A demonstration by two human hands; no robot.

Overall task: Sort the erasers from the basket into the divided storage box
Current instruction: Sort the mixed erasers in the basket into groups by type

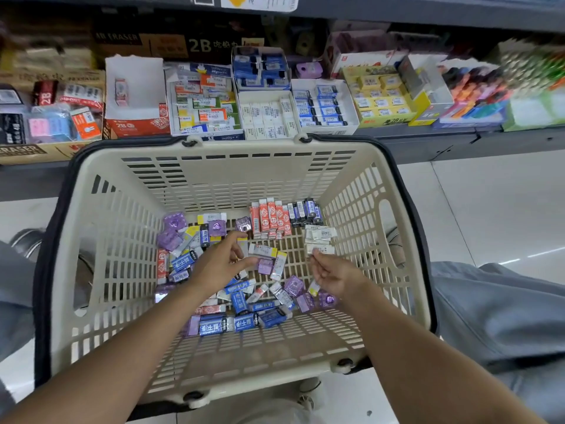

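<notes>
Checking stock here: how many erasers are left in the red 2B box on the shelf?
1. A single eraser stands upright toward the back left of the red box. The box's front wall could hide others lying low.

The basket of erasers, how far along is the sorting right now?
Partly grouped: inside the basket, a red-and-white row, a dark blue row and a white stack sit lined up at the back. In hand: the left hand reaches at a white eraser; the right hand pinches a white one by the stack. Left: a loose mixed pile of blue, purple and white erasers, and the shelf boxes.
</notes>
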